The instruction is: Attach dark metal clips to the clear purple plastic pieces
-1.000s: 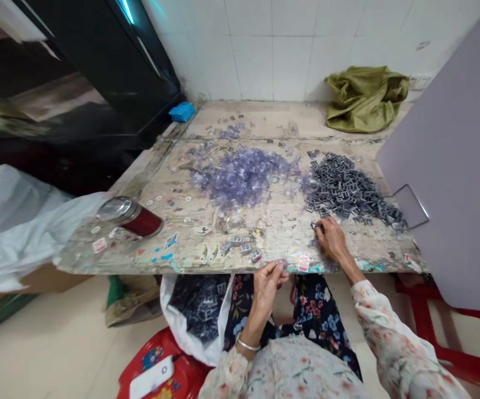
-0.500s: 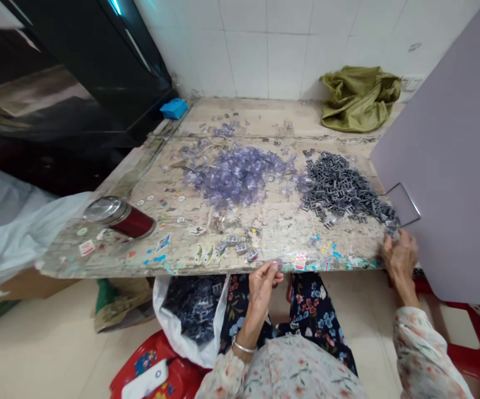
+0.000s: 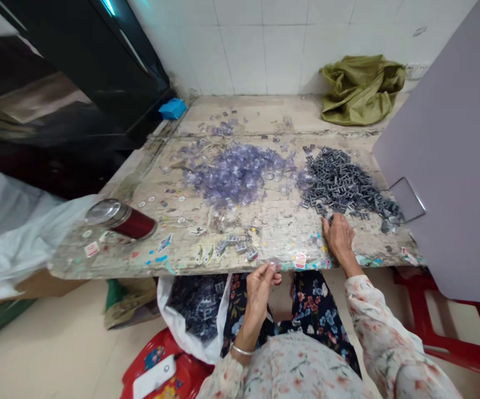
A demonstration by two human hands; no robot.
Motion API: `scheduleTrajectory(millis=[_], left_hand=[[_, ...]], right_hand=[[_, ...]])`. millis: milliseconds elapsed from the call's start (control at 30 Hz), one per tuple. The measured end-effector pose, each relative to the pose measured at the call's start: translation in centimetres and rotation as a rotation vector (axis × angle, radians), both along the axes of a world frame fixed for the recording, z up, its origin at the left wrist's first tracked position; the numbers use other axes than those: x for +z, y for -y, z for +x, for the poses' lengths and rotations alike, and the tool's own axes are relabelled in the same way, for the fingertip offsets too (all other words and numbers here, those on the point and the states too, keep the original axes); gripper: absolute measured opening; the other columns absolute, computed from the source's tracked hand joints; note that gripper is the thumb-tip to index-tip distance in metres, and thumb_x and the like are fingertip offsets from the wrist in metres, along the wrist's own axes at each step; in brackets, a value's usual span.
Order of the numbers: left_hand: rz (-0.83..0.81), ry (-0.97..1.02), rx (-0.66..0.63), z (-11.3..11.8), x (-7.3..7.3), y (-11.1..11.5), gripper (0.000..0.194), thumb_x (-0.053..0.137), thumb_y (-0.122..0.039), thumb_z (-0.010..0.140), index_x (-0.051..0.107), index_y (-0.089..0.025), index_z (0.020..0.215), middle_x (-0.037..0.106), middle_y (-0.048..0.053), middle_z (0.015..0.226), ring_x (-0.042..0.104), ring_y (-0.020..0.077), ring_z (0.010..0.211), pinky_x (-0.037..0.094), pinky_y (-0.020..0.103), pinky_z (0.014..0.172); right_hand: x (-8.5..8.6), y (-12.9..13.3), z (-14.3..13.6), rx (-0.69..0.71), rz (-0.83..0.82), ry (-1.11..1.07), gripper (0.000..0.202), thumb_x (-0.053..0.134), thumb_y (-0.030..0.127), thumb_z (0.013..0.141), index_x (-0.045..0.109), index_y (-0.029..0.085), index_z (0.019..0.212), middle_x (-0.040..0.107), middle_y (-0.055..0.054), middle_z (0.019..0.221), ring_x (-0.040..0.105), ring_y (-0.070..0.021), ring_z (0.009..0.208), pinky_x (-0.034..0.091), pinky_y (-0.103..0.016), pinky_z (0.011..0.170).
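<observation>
At the table's front edge my left hand (image 3: pixel 260 282) pinches a small clear plastic piece (image 3: pixel 273 262) between thumb and fingertips. My right hand (image 3: pixel 340 238) is at the near side of a pile of dark grey plastic parts (image 3: pixel 341 180), its fingers closed together. A dark bit shows by those fingertips, too small and covered to make out fully. Left of that pile lies a heap of clear purplish plastic pieces (image 3: pixel 240 172). Several grey assembled pieces (image 3: pixel 241 247) rest near the front edge, left of my left hand.
A red flask (image 3: pixel 134 221) lies on the worn table (image 3: pixel 273 227) at left. A white sack (image 3: pixel 165 299) of dark pieces stands below the edge. At right is a grey panel (image 3: pixel 451 166) with a wire loop (image 3: pixel 420 199). An olive cloth (image 3: pixel 360 94) lies at the back.
My right hand has moved left, from the wire loop by the panel to the near edge of the grey pile. My left hand stays almost still with the clear piece.
</observation>
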State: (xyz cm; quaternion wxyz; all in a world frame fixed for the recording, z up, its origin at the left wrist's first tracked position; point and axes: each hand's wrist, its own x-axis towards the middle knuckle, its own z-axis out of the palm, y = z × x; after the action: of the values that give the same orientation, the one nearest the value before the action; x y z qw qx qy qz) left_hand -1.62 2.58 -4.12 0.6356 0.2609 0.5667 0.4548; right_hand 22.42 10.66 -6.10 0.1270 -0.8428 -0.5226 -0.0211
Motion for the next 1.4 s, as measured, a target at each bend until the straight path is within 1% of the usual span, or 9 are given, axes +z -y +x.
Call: scheduleTrajectory(millis=[133,300,400,467,533,600,700,1033,1400], left_hand=[[0.012,0.011,-0.015,0.1,-0.3,0.1,0.035,0.082,-0.041,0.064,0.075,-0.010,0.080,0.074,0.008,0.077,0.064,0.0111,0.059,0.053,0.021,0.060],[0.008,0.044,0.001,0.2,-0.4,0.1,0.034,0.082,-0.041,0.064,0.075,-0.011,0.079,0.073,0.007,0.075,0.063,0.0107,0.058,0.053,0.021,0.060],[0.013,0.056,-0.018,0.6,-0.1,0.2,0.035,0.081,-0.043,0.065,0.075,-0.011,0.079,0.072,0.007,0.073,0.063,0.0112,0.058,0.054,0.022,0.061],[0.031,0.068,-0.043,1.0,0.2,0.3,0.034,0.079,-0.043,0.067,0.074,-0.011,0.079,0.070,0.005,0.068,0.063,0.0119,0.058,0.053,0.022,0.062],[0.059,0.075,-0.062,1.3,0.6,0.3,0.033,0.078,-0.043,0.069,0.073,-0.011,0.079,0.067,0.003,0.064,0.062,0.0125,0.059,0.051,0.022,0.062],[0.103,0.085,-0.067,1.4,0.9,0.4,0.032,0.076,-0.043,0.071,0.072,-0.012,0.077,0.067,0.003,0.066,0.061,0.0131,0.061,0.051,0.023,0.063],[0.170,0.087,-0.080,1.0,1.3,0.7,0.033,0.073,-0.046,0.074,0.070,-0.013,0.076,0.068,0.003,0.073,0.061,0.0146,0.066,0.051,0.025,0.068],[0.214,0.046,-0.116,0.8,2.0,1.1,0.031,0.067,-0.045,0.079,0.069,-0.014,0.079,0.062,0.002,0.073,0.056,0.0146,0.068,0.048,0.024,0.065],[0.296,-0.134,-0.147,0.8,3.1,0.9,0.035,0.065,-0.048,0.081,0.072,-0.014,0.076,0.061,0.002,0.070,0.051,0.0142,0.067,0.043,0.022,0.064]], right_hand=[[0.4,-0.1,1.0,0.074,-0.028,-0.031,0.024,0.046,0.026,0.092,0.061,0.011,0.102,0.068,-0.017,0.099,0.064,-0.0238,0.085,0.041,-0.031,0.072],[0.7,2.4,1.8,0.170,0.231,-0.337,0.026,0.046,0.027,0.089,0.066,0.014,0.099,0.071,-0.014,0.095,0.066,-0.0237,0.086,0.049,-0.036,0.079],[1.6,4.8,-0.8,0.189,0.379,-0.702,0.030,0.052,0.041,0.089,0.065,0.017,0.103,0.071,-0.008,0.091,0.067,-0.0201,0.078,0.056,-0.033,0.070],[2.6,6.5,-3.7,0.277,0.370,-0.853,0.028,0.055,0.042,0.090,0.065,0.018,0.102,0.070,-0.007,0.093,0.067,-0.0181,0.077,0.059,-0.032,0.067],[3.6,8.1,-6.6,0.448,0.356,-0.851,0.020,0.055,0.036,0.092,0.066,0.020,0.097,0.070,-0.007,0.098,0.067,-0.0188,0.087,0.059,-0.030,0.069],[4.3,9.4,-8.9,0.649,0.360,-0.801,0.014,0.053,0.026,0.094,0.065,0.022,0.099,0.069,-0.007,0.101,0.066,-0.0195,0.097,0.059,-0.033,0.080],[4.5,10.6,-10.6,0.778,0.389,-0.740,0.020,0.050,0.017,0.094,0.064,0.023,0.106,0.069,-0.007,0.104,0.065,-0.0200,0.103,0.056,-0.037,0.092],[4.6,11.3,-10.6,0.772,0.449,-0.638,0.029,0.052,0.012,0.093,0.064,0.024,0.116,0.066,-0.009,0.110,0.065,-0.0200,0.105,0.057,-0.037,0.094],[4.6,11.1,-10.7,0.731,0.518,-0.614,0.025,0.054,0.014,0.093,0.068,0.025,0.112,0.068,-0.009,0.106,0.067,-0.0210,0.100,0.060,-0.038,0.089]])
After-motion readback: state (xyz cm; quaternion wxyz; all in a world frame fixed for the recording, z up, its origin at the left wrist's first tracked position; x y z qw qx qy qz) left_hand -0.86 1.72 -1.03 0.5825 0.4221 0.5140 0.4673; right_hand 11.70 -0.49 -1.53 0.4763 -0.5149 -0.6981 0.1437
